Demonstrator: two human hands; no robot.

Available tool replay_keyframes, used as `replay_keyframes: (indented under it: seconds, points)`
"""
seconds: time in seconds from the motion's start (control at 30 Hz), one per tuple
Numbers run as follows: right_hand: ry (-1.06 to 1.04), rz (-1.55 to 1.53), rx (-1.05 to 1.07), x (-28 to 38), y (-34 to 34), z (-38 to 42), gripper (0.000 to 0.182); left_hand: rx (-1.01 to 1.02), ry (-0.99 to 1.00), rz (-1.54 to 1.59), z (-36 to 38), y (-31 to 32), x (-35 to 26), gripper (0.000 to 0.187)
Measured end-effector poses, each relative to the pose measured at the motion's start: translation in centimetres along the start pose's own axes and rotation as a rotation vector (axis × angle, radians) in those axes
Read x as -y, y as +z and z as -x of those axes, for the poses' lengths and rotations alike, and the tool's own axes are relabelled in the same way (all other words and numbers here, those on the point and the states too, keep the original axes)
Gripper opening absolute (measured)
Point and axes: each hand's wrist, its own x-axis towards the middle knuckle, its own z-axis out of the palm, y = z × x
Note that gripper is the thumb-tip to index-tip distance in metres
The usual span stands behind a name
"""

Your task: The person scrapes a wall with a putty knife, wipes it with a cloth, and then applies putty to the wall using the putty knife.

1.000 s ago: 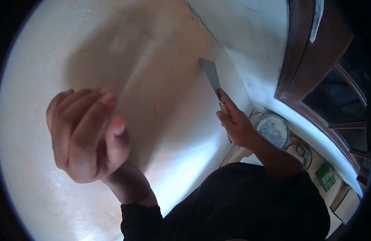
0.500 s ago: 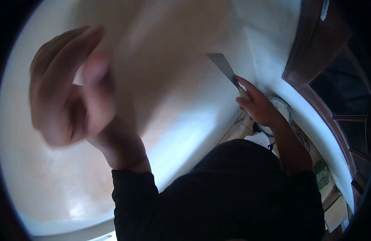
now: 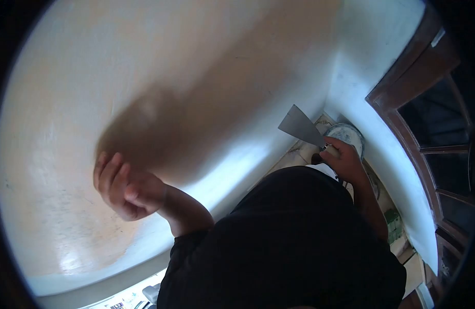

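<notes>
My right hand grips the handle of a putty knife, whose wide grey blade points up and left, held off the pale wall. Just behind the blade and hand sits a round bucket with whitish filler. My left hand hangs low at the left, in front of the wall, fingers loosely curled and holding nothing. My dark sleeve and torso fill the lower middle of the view.
A dark brown wooden door or window frame runs down the right side, past the wall's corner. Small items, one of them green, lie on the floor by the frame. A shadow falls across the wall's middle.
The putty knife has come off the wall and dropped toward the bucket. My left hand has sunk from high at the left to lower down. The view has tilted downward.
</notes>
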Motion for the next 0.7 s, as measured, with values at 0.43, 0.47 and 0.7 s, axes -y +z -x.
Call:
replay_keyframes:
  seconds: [0.43,0.47,0.7]
  points:
    - [-0.343,0.242,-0.048,2.2,5.0,-0.8,0.036,0.283,0.003,0.089,1.6,-1.3,-1.3,0.024]
    - [-0.34,0.24,-0.063,2.4,5.2,-0.8,0.036,0.321,-0.028,0.071,2.0,-1.3,-1.5,0.022]
    - [-0.363,0.266,0.001,3.2,6.3,0.5,0.047,0.337,0.02,0.115,2.9,-1.0,-1.8,0.021]
